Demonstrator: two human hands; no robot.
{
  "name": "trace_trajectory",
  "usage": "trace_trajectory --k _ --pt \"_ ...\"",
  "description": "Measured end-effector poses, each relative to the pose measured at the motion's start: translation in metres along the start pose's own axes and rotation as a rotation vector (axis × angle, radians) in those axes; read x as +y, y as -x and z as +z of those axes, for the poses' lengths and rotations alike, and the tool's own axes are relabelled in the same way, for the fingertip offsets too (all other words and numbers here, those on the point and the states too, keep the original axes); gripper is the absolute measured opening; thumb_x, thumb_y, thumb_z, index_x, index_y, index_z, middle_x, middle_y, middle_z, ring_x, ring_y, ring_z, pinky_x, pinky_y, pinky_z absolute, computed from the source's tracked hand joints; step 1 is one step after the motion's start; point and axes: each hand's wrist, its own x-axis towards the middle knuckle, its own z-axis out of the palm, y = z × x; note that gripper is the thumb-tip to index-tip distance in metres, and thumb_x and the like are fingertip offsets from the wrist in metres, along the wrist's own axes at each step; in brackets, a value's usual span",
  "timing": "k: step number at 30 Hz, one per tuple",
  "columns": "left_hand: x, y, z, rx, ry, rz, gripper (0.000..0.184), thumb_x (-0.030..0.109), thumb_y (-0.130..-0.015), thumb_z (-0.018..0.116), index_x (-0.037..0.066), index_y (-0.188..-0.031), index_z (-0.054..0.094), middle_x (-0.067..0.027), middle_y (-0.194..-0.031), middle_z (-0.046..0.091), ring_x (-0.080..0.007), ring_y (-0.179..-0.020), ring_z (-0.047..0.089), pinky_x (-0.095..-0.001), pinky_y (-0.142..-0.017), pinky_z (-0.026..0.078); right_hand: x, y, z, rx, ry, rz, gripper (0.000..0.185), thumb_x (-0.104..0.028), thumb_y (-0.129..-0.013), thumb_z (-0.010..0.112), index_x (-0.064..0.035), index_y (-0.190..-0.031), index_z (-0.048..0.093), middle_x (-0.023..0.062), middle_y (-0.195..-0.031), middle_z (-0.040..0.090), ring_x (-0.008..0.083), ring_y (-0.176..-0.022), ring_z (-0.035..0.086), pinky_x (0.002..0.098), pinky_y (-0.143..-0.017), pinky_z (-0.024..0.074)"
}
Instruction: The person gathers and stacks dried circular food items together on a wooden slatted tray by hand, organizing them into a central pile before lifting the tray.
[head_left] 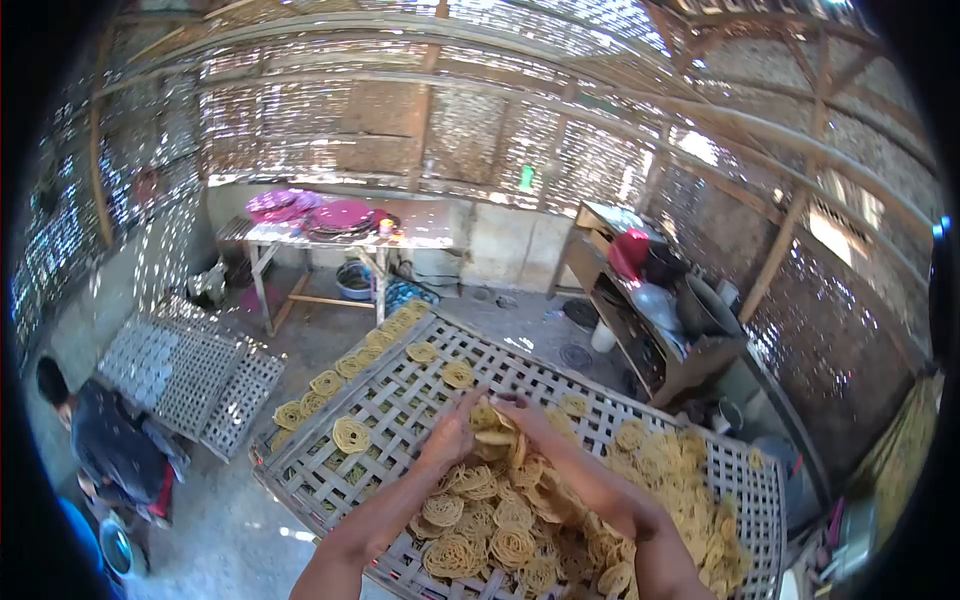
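Over the woven lattice tray (400, 415), both my hands are close together. My left hand (455, 428) has its fingers curled at the edge of some yellow coiled noodle crackers (490, 420). Fingers bent as well, my right hand (527, 416) grips the same small bunch from the other side; the fingertips are partly hidden. A heap of loose noodle crackers (510, 515) lies under my wrists. More crackers (675, 495) are piled along the right of the tray. A single flat cracker (351, 435) lies left of my left hand, and others line the far left edge.
Another person (115, 445) crouches at the left beside lattice racks (190, 370) and a bucket (122, 555). A table (425, 225) with pink round items stands at the back. To the right, a wooden shelf (640, 330) carries basins and a red container.
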Motion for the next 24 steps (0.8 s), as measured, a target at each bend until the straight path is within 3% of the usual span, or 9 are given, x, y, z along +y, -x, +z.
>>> trace_trajectory --k 5,7,10,13,14,18,20,21,24 --pt "0.061 -0.058 -0.019 0.022 0.181 -0.003 0.078 0.015 -0.073 0.088 0.008 -0.141 0.05 -0.0246 -0.121 0.068 -0.0443 -0.106 0.067 -0.0467 -0.088 0.056 -0.058 0.051 -0.05 0.304 0.243 -0.199 0.044 -0.024 -0.08 0.087 0.0001 -0.113 0.071 0.0093 -0.108 0.071 0.0145 -0.095 0.067 0.0291 -0.084 0.0538" --pt "0.084 -0.075 -0.032 -0.016 0.021 -0.025 0.076 0.021 -0.072 0.09 0.007 -0.137 0.052 -0.0228 -0.12 0.069 -0.0413 -0.105 0.068 -0.0455 -0.087 0.056 -0.084 0.071 -0.07 0.336 0.157 -0.387 0.037 -0.023 -0.081 0.086 -0.0004 -0.108 0.073 0.0096 -0.105 0.072 0.0144 -0.095 0.067 0.0301 -0.085 0.054" --pt "0.079 -0.073 -0.032 -0.102 -0.134 0.011 0.077 0.028 -0.072 0.091 0.006 -0.135 0.053 -0.0213 -0.119 0.07 -0.0379 -0.106 0.069 -0.0444 -0.088 0.055 -0.123 0.124 -0.077 0.409 0.2 -0.383 0.048 -0.031 -0.084 0.084 0.001 -0.117 0.07 0.0118 -0.108 0.072 0.0163 -0.098 0.068 0.0302 -0.085 0.0541" --pt "0.058 -0.046 -0.042 -0.337 -0.223 -0.072 0.093 0.042 -0.068 0.093 0.007 -0.143 0.05 -0.021 -0.133 0.063 -0.0363 -0.121 0.062 -0.0433 -0.101 0.05 -0.098 0.164 -0.107 0.352 0.431 -0.363 0.06 -0.041 -0.086 0.081 0.0013 -0.126 0.065 0.0139 -0.111 0.072 0.0201 -0.1 0.069 0.0324 -0.087 0.0546" --pt "0.058 -0.027 -0.053 -0.404 -0.271 -0.116 0.098 0.045 -0.067 0.092 0.007 -0.146 0.048 -0.0216 -0.137 0.06 -0.0362 -0.125 0.06 -0.0429 -0.105 0.048 -0.088 0.183 -0.121 0.303 0.579 -0.247 0.078 -0.056 -0.084 0.077 -0.0011 -0.137 0.059 0.0191 -0.124 0.067 0.0282 -0.113 0.065 0.0406 -0.098 0.0506" --pt "0.014 0.044 -0.07 -0.604 -0.503 -0.162 0.113 0.068 -0.072 0.079 0.008 -0.157 0.035 -0.0296 -0.152 0.044 -0.0426 -0.142 0.042 -0.0479 -0.119 0.035 -0.018 0.246 -0.164 0.035 1.049 0.136 0.135 -0.097 -0.064 0.058 -0.011 -0.162 0.023 0.0285 -0.162 0.026 0.0451 -0.15 0.026 0.0588 -0.124 0.0151" --pt "0.013 0.069 -0.054 -0.573 -0.709 -0.099 0.115 0.077 -0.075 0.07 0.008 -0.159 0.032 -0.0331 -0.152 0.041 -0.0463 -0.145 0.036 -0.0514 -0.121 0.031 0.003 0.258 -0.145 0.005 1.172 0.074 0.141 -0.101 -0.061 0.054 -0.0123 -0.163 0.015 0.0286 -0.165 0.017 0.0462 -0.152 0.02 0.062 -0.124 0.0096" --pt "0.019 0.068 -0.046 -0.564 -0.593 -0.103 0.112 0.078 -0.077 0.067 0.009 -0.158 0.034 -0.0334 -0.153 0.04 -0.0475 -0.146 0.034 -0.0527 -0.121 0.028 0.006 0.259 -0.133 -0.011 1.232 0.042 0.144 -0.103 -0.059 0.052 -0.013 -0.164 0.011 0.0286 -0.166 0.013 0.0468 -0.153 0.017 0.0636 -0.124 0.0069" --pt "0.043 0.054 -0.014 -0.557 -0.359 -0.067 0.099 0.076 -0.082 0.062 0.01 -0.154 0.042 -0.0335 -0.152 0.041 -0.0483 -0.145 0.034 -0.0542 -0.121 0.027 0.002 0.241 -0.094 0.008 1.251 0.077 0.142 -0.101 -0.059 0.056 -0.0119 -0.163 0.018 0.0288 -0.164 0.021 0.0458 -0.151 0.022 0.0627 -0.123 0.0142"
